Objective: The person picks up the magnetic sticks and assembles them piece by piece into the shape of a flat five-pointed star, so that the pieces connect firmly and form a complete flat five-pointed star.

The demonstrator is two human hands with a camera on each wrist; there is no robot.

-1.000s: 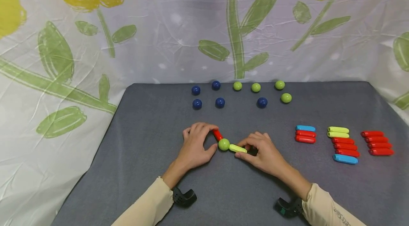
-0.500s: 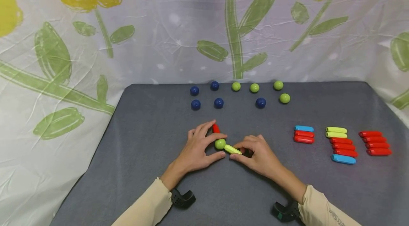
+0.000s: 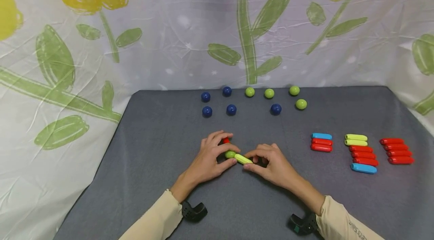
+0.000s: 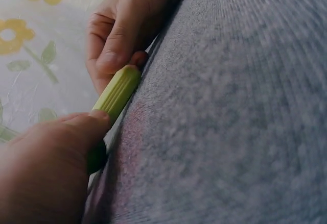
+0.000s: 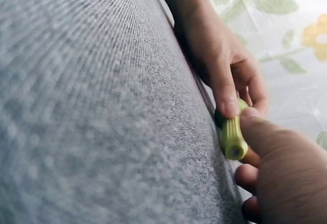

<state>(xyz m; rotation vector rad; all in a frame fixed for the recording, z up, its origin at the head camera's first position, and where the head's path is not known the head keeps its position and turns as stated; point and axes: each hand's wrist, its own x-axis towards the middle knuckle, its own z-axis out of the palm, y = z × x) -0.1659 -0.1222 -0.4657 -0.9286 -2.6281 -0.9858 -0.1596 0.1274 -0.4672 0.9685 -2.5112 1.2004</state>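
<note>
A green ball (image 3: 230, 154) joins two short rods in front of me. My left hand (image 3: 207, 159) holds this ball between thumb and index finger. Its other fingers reach over a red rod (image 3: 225, 140), most of which they hide. From the ball's right side extends a yellow-green rod (image 3: 243, 159), ribbed along its length in the left wrist view. My right hand (image 3: 276, 164) pinches that rod near its free end. In the right wrist view, the end of the yellow-green rod (image 5: 235, 151) shows a round socket.
Behind the hands lie several loose blue balls (image 3: 231, 110) and several green balls (image 3: 301, 104). To the right are rows of red rods (image 3: 396, 147), with blue rods (image 3: 364, 168) and yellow-green rods (image 3: 356, 137) among them. A flowered cloth (image 3: 162, 44) rises behind the grey table (image 3: 152, 130).
My left fingers have shifted from the red rod onto the green ball. The joined piece has moved slightly left, and the right hand has come along, still pinching the yellow-green rod.
</note>
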